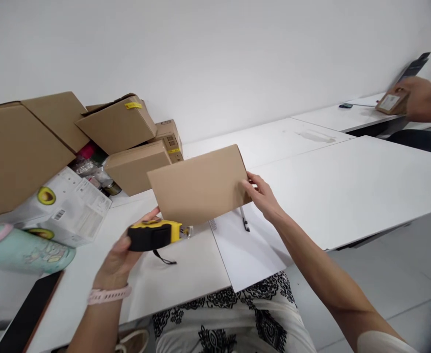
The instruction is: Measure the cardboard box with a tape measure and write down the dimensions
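Observation:
My left hand (122,252) is wrapped round a yellow and black tape measure (155,235), whose black wrist strap hangs below it. Its fingertips reach the lower left corner of a plain brown cardboard box (201,186). On the other side, my right hand (261,196) grips the box's right edge, thumb on the near face. The box is held tilted above the table, and its far side is hidden. Under it lies a white notebook (252,250) with a pen (245,220) on the page, both partly covered by the box.
Several cardboard boxes (118,125) are stacked at the left by the wall. Nearer stand a white box with avocado prints (79,206) and a mint green bottle (28,250). Far right, another person's hand (417,98) is at a small box (388,103) on the white table (377,181).

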Demonstrator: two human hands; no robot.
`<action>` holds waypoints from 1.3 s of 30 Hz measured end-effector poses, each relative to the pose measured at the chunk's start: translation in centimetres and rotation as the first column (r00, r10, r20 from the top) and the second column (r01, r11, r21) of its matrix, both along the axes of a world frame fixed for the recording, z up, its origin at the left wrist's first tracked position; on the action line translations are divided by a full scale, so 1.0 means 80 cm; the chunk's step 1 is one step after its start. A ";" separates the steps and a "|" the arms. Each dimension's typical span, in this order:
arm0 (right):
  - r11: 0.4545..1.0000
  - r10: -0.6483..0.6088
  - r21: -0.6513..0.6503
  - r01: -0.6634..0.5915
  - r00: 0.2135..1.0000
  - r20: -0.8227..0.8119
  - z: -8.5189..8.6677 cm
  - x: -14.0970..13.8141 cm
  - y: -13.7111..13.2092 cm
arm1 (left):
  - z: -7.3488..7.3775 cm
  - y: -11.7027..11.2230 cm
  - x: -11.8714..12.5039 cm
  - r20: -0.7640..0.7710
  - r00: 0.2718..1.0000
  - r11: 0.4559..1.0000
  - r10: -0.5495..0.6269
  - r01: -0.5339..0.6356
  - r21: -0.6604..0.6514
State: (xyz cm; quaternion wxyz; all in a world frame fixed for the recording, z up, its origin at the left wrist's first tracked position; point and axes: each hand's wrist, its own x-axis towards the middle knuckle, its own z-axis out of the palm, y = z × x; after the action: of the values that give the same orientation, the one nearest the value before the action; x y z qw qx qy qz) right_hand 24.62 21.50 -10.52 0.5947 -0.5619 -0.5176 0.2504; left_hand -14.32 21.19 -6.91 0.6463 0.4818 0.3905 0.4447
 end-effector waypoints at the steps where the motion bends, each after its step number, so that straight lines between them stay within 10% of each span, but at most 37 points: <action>1: 1.000 -0.009 0.006 0.009 0.999 0.038 0.010 0.001 -0.007 | 0.015 -0.007 -0.004 0.019 0.999 0.999 0.043 -0.043 -0.003; 6: 0.998 0.049 -0.053 -0.045 0.995 0.082 0.032 -0.010 -0.035 | 0.057 -0.047 -0.015 0.058 0.962 0.961 0.268 -0.271 0.046; 13: 0.992 0.078 -0.110 -0.059 0.982 0.173 0.025 -0.026 -0.040 | 0.034 -0.066 -0.035 0.017 0.979 0.970 0.202 -0.197 -0.144; 19: 1.000 0.007 -0.029 -0.001 0.976 0.218 0.054 -0.038 -0.057 | 0.053 -0.070 -0.036 -0.005 0.962 0.962 0.272 -0.272 0.010; 23: 0.972 0.224 0.061 -0.227 0.973 0.057 0.100 -0.074 -0.081 | 0.091 -0.087 0.010 0.015 0.969 0.962 0.245 -0.245 0.119; 27: 0.754 0.645 0.012 -0.657 0.737 -0.205 0.128 -0.110 -0.097 | 0.106 -0.100 0.063 0.016 0.986 0.968 0.165 -0.165 0.187; 35: 0.620 0.681 -0.020 -0.784 0.551 -0.481 0.119 -0.106 -0.096 | 0.092 -0.112 0.075 0.019 0.979 0.976 0.201 -0.202 0.077; 39: 0.722 0.608 0.045 -0.691 0.602 -0.518 0.126 -0.061 -0.066 | 0.103 -0.110 0.066 0.018 0.957 0.947 0.289 -0.289 0.140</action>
State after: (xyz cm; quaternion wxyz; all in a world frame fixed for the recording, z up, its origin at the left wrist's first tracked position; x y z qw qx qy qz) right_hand 19.77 16.23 -0.41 0.5271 -0.2956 -0.4927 0.6261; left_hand -9.07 12.36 1.29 0.5379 0.4647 0.4253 0.5603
